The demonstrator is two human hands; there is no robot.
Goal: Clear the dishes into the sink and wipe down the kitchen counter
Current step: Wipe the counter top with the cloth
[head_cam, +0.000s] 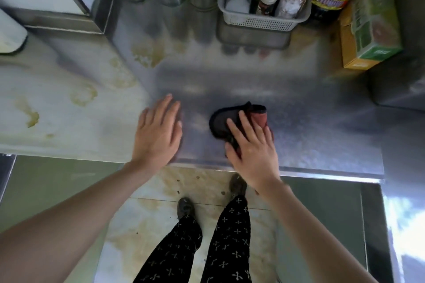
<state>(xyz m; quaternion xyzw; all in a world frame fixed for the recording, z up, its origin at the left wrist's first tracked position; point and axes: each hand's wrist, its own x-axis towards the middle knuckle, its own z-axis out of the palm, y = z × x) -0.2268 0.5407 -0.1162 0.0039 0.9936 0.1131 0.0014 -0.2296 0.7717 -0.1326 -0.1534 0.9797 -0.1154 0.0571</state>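
Running just below both wrists, the front edge of the steel counter [310, 126] forms the near limit of the work surface, and both hands lie on the counter close behind it. Beyond the fingertips, bare steel extends to a perforated basket [259, 22] of bottles, which stands well past the right hand [250, 147], and to a yellow-green box [368, 37] further off to that hand's outer side. A steel block [400, 76] closes the surface at the far outer side of the right hand. To the outer side of the left hand [158, 131] lies a pale surface [69, 138] carrying yellowish stains [84, 95]. The left hand lies flat, palm down, fingers straight and close together, grasping nothing. The cloth [220, 122], dark with a red portion, lies bunched on the steel under the right hand. The right hand presses on it with straight, spread fingers, and no finger is seen curled round it. The cloth protrudes past the fingertips and towards the left hand. A strip of bare steel separates the cloth from the left hand.
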